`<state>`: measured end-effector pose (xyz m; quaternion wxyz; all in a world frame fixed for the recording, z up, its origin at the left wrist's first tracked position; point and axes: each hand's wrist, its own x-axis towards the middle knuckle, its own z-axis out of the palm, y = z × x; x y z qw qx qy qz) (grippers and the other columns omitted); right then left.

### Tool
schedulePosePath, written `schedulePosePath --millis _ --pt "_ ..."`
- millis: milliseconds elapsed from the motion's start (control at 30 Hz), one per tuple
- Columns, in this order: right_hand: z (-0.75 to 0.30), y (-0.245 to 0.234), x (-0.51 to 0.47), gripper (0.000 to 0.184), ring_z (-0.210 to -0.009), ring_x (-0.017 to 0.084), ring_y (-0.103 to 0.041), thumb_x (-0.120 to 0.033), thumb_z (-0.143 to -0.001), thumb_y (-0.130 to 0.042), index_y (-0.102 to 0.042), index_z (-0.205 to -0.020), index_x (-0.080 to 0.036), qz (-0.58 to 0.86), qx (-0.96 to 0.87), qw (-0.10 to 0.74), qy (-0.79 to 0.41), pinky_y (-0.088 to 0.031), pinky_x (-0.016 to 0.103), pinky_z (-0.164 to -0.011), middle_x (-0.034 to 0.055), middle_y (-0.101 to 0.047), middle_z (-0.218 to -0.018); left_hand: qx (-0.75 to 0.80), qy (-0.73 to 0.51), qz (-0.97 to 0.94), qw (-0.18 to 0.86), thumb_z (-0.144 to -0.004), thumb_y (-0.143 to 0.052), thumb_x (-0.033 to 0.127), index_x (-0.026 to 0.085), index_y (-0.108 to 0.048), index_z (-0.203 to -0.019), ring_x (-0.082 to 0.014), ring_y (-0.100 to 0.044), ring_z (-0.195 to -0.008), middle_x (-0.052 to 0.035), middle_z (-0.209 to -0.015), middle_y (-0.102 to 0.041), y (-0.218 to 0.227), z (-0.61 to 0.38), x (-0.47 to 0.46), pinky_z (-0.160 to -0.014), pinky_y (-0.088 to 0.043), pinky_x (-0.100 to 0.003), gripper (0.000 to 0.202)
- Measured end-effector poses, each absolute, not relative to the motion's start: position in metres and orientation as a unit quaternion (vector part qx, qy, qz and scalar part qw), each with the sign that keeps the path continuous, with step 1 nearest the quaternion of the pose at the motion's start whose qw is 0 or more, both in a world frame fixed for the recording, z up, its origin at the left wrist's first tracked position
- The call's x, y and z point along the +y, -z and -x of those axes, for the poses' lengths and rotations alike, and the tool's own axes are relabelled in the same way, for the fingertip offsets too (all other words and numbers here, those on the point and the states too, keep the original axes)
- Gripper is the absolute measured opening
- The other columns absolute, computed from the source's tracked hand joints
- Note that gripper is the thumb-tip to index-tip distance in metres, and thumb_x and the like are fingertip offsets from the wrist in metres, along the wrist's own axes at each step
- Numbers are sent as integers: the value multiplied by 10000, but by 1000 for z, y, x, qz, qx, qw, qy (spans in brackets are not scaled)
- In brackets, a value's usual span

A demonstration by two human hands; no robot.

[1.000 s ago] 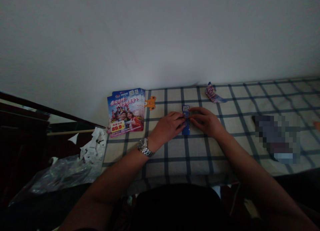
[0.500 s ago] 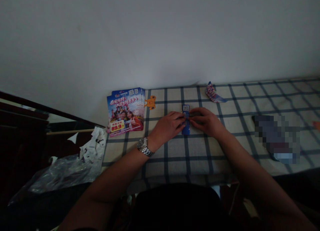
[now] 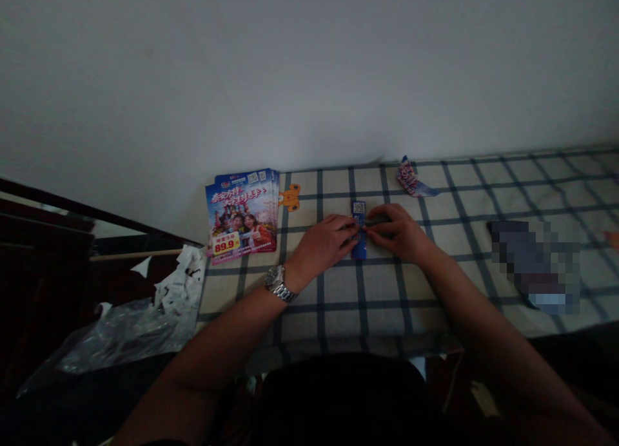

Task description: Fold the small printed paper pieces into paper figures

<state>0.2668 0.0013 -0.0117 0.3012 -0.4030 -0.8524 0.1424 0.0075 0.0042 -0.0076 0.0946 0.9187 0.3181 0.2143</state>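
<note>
A narrow blue folded paper strip [image 3: 358, 249] with a QR code at its top lies on the checked cloth between my hands. My left hand [image 3: 331, 240], below a metal wristwatch [image 3: 279, 283], is closed on the strip's left edge, its fingertips resting on the paper. From the other side my right hand [image 3: 397, 232] pinches the strip's right edge with thumb and fingers. The fingertips cover the middle of the strip. Left of my hands is a stack of printed flyers [image 3: 243, 217] in blue and pink. Behind my right hand lies a folded flyer piece [image 3: 413, 180].
The checked tablecloth [image 3: 338, 304] runs along a pale wall [image 3: 309, 78]. A dark, pixelated flat object [image 3: 527, 259] lies at the right. An orange cartoon figure [image 3: 291, 198] shows beside the stack. Clear plastic [image 3: 126, 330] and torn white paper [image 3: 181, 285] are at lower left.
My right hand's fingers have shifted slightly along the strip's right edge, with the index finger a little more raised. My left hand and the strip stay nearly in place.
</note>
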Motion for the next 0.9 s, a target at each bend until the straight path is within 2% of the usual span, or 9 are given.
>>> schedulePosePath --millis 100,233,433,600,900 --pt "-266 10 1 140 -1117 302 -646 -311 -967 -702 -834 -942 -271 410 -846 309 -148 -546 520 -986 101 -711 -1172 320 -212 -919 90 -1026 -646 316 181 -694 -1293 -252 -623 -1237 -89 -1337 -673 8 -8 4 -1074 -575 -436 303" --pt "-264 9 1 133 -1106 290 -659 -300 -986 -676 -799 -1013 -254 413 -842 310 -156 -537 500 -994 102 -724 -1140 322 -214 -918 88 -1033 -635 319 188 -700 -1290 -249 -627 -1233 -88 -1345 -670 6 -9 3 -1063 -580 -429 295" --pt "-259 8 1 90 -1024 267 -685 -257 -977 -659 -734 -1025 -245 451 -812 333 -160 -553 441 -935 89 -724 -1081 324 -202 -921 80 -1032 -631 311 157 -706 -1288 -259 -617 -1258 -103 -1393 -651 4 -8 3 -1061 -581 -422 308" --pt "-254 8 3 72 -1006 275 -675 -246 -966 -660 -722 -1002 -242 469 -813 317 -135 -546 433 -906 91 -719 -1063 321 -206 -921 81 -1035 -629 315 163 -702 -1291 -259 -603 -1280 -92 -1429 -638 6 -9 3 -1106 -556 -435 307" --pt "-248 7 2 63 -993 290 -654 -243 -967 -659 -713 -998 -234 485 -829 268 -74 -526 431 -873 96 -722 -1063 322 -209 -919 88 -1036 -625 316 175 -697 -1302 -253 -608 -1262 -96 -1402 -659 5 -10 3 -1079 -562 -428 310"
